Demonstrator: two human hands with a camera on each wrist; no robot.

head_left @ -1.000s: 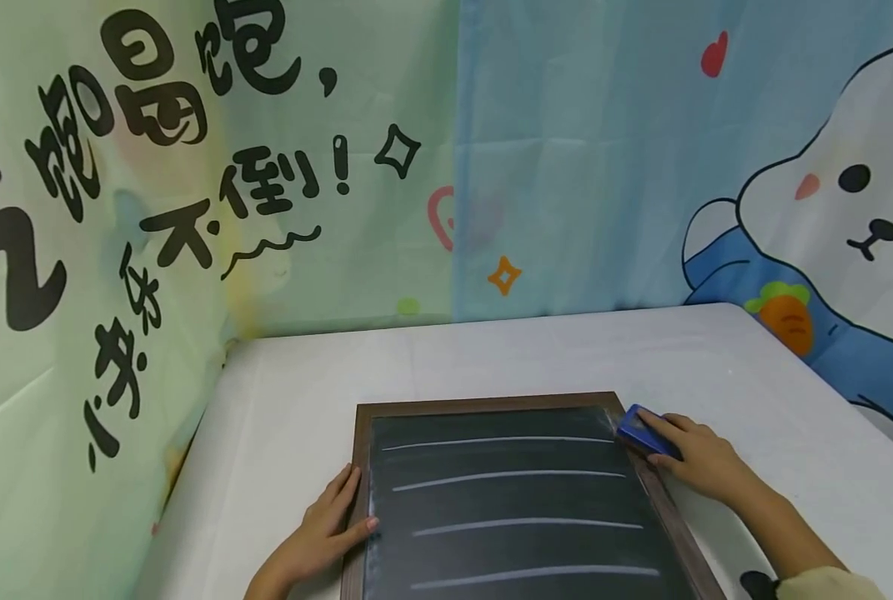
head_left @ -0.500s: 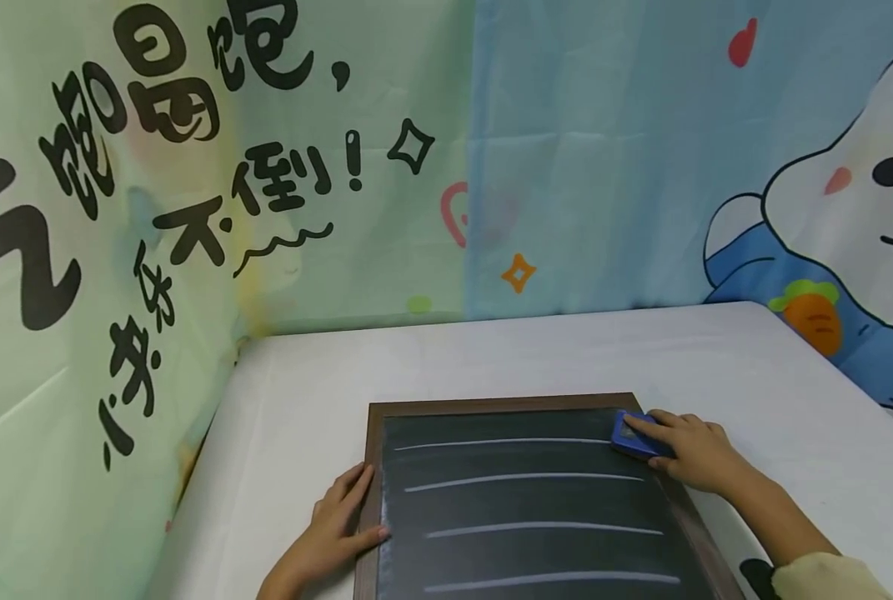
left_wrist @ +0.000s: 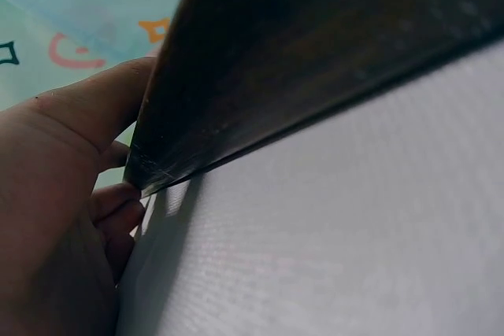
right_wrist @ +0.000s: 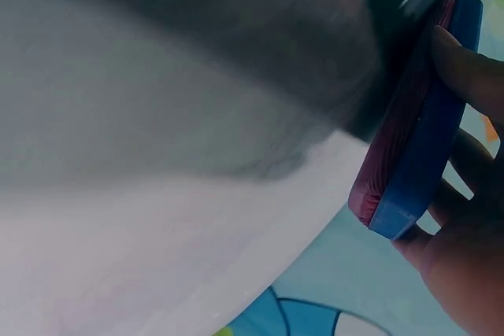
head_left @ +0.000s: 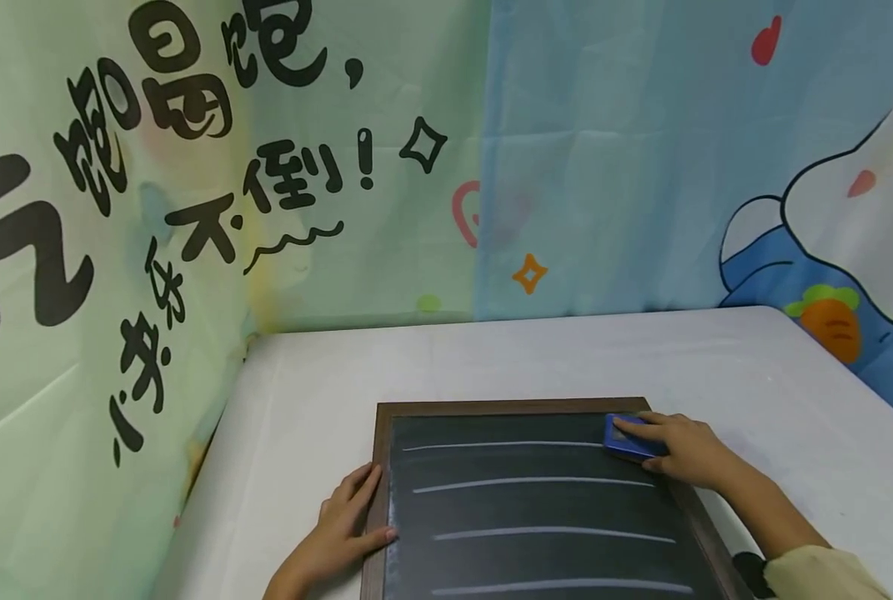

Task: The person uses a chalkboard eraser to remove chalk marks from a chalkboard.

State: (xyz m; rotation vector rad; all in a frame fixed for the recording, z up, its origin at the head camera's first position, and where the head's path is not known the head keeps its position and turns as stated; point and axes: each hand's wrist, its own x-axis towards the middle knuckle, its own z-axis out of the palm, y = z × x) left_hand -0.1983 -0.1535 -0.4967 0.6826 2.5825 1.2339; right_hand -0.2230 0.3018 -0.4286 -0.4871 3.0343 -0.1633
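Note:
A chalkboard (head_left: 536,507) in a brown wooden frame lies on the white table, with several white chalk lines (head_left: 524,481) across it. At its left edge, my left hand (head_left: 333,533) grips the frame, thumb over the front; in the left wrist view its fingers curl at the board's edge (left_wrist: 276,53). My right hand (head_left: 697,452) holds a blue chalkboard eraser (head_left: 628,450) at the board's upper right, over the right end of the top line. The right wrist view shows thumb and fingers on opposite sides of the eraser (right_wrist: 425,147), whose dark red pad faces the board.
The white tabletop (head_left: 446,358) extends behind the board and to both sides. Printed cloth hangs behind and at the left, with black lettering (head_left: 288,175) and a cartoon animal in blue (head_left: 829,250). The board's near end lies beyond the head view.
My right hand has slid the eraser left from the frame's upper right corner onto the board's dark surface. The left hand keeps its hold. The head view has shifted slightly.

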